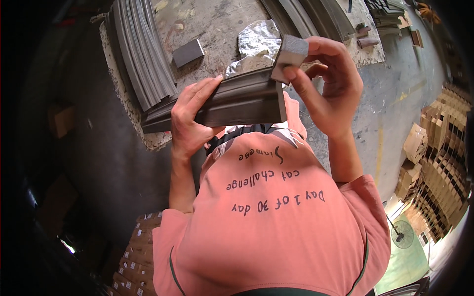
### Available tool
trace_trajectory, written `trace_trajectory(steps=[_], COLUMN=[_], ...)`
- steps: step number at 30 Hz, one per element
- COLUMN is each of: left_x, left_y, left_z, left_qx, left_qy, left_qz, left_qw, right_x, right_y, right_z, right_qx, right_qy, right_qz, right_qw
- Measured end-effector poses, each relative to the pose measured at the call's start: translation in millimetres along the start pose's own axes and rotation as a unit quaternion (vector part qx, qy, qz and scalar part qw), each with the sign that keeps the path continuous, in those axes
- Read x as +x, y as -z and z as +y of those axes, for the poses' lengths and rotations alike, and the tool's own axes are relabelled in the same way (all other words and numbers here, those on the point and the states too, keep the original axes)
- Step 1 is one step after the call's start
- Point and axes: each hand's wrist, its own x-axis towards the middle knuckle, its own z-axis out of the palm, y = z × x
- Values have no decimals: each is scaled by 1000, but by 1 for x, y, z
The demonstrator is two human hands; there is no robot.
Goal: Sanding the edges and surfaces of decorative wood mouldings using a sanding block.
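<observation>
A dark grey moulded strip (242, 98) lies crosswise in front of my body, tilted, with its cut end toward the right. My left hand (190, 113) grips it near the middle, fingers over the far edge and thumb on the near side. Between the thumb and fingers of my right hand (333, 79) is a small grey and white sanding sponge (289, 56), held at the strip's right end. Whether the sponge presses on the strip, I cannot tell. Beyond the strip lies a crumpled silvery sheet (259, 39) on the worktable (207, 24).
Several similar dark strips (140, 49) are stacked at the table's left, and more strips (311, 19) lie at the far right. A dark block with a pale end (188, 53) rests between them. Stacked wooden pieces (439, 153) and a fan (402, 234) stand to the right.
</observation>
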Motion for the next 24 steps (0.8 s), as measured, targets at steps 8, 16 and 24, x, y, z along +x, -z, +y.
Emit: trace_trajectory(steps=[8,16,24], left_x=[2,-1,3], left_y=[-2,-3,-1], left_z=[-1,-1,3], left_qx=[12,-7,4], left_qy=[0,1,-3], left_qz=[-23,-45,-32], left_qw=[1000,999,999], right_x=[19,11,11], right_y=[18,7,10], right_z=[15,8,18], right_qx=[-83,-37,10], right_qy=[10,-37,-73], right_qz=[19,3,10], right_qw=[996,999,997])
